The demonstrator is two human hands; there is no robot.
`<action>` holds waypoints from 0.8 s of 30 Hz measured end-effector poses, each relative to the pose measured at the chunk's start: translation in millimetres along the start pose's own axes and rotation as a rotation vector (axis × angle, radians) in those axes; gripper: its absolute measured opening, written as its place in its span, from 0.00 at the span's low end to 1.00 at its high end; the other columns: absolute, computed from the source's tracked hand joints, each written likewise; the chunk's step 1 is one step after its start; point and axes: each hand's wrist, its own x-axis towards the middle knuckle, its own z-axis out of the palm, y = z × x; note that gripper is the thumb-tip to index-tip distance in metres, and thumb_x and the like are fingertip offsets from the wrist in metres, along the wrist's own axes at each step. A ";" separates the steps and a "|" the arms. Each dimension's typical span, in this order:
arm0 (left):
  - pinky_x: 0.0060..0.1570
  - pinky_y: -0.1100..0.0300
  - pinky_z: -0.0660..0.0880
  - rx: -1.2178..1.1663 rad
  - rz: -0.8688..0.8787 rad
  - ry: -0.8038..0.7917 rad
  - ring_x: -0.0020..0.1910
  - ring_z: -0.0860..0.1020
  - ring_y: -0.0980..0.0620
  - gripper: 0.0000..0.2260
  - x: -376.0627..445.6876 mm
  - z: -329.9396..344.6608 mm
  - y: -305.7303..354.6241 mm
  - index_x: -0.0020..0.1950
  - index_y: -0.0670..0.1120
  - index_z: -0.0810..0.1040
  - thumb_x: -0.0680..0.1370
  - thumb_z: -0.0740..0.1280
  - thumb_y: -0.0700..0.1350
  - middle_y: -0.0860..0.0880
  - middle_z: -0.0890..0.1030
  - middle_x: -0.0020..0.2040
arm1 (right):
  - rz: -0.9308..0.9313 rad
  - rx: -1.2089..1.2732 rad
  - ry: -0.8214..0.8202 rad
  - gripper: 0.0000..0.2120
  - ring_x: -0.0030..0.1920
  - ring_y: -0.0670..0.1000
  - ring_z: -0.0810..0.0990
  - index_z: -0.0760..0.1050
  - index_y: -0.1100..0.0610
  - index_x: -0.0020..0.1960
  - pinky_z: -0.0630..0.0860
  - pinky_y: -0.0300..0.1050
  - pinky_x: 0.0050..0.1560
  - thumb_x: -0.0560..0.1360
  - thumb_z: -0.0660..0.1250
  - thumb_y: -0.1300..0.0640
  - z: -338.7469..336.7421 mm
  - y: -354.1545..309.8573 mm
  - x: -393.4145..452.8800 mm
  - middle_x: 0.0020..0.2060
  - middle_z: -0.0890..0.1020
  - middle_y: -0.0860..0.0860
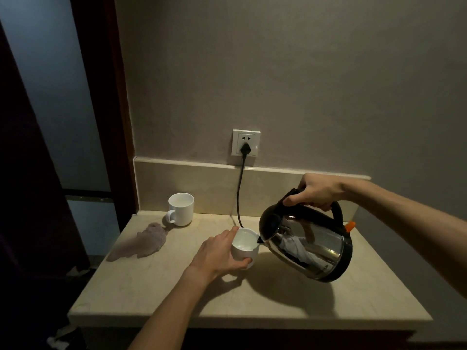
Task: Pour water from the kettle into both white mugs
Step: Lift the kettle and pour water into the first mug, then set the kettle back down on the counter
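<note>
Two hands busy, my right hand [319, 192] tipping the kettle [307, 245], my left hand [219, 251] wrapped round a mug [244, 246], spout over it

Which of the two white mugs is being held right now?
The near mug, gripped by the left hand under the kettle spout. The other mug stands untouched by the back wall, beside the cloth.

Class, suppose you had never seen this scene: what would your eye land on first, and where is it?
First the shiny steel kettle, tilted at right in the right hand, spout over a white mug that the left hand grips mid-counter. Then a second white mug standing at the back left, and the black plug in the wall socket.
</note>
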 end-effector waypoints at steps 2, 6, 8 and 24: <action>0.58 0.56 0.79 -0.004 -0.003 0.004 0.60 0.78 0.52 0.42 0.2 -0.7 1.2 0.79 0.55 0.61 0.71 0.70 0.71 0.53 0.77 0.69 | -0.012 0.069 0.024 0.20 0.26 0.45 0.72 0.81 0.59 0.41 0.69 0.38 0.27 0.76 0.70 0.41 4.9 9.8 -5.5 0.28 0.75 0.50; 0.59 0.56 0.79 -0.016 -0.021 0.009 0.62 0.78 0.52 0.44 0.1 -1.4 2.5 0.80 0.54 0.61 0.71 0.71 0.70 0.52 0.77 0.70 | -0.012 0.231 0.066 0.22 0.25 0.47 0.70 0.82 0.64 0.42 0.68 0.39 0.26 0.76 0.70 0.43 19.9 37.7 -12.3 0.25 0.74 0.49; 0.60 0.56 0.78 -0.019 -0.033 0.004 0.63 0.78 0.51 0.45 -0.4 -1.5 3.4 0.81 0.54 0.61 0.71 0.71 0.71 0.52 0.76 0.71 | -0.004 0.331 0.101 0.26 0.24 0.47 0.69 0.81 0.69 0.43 0.66 0.39 0.25 0.74 0.71 0.43 29.2 53.7 -14.2 0.25 0.73 0.50; 0.54 0.64 0.75 -0.050 -0.052 -0.008 0.58 0.78 0.55 0.41 -1.1 -6.7 9.4 0.79 0.55 0.64 0.70 0.73 0.69 0.56 0.78 0.68 | 0.033 1.073 0.767 0.22 0.20 0.49 0.62 0.71 0.58 0.31 0.62 0.42 0.26 0.77 0.71 0.47 41.2 133.6 -20.0 0.20 0.66 0.48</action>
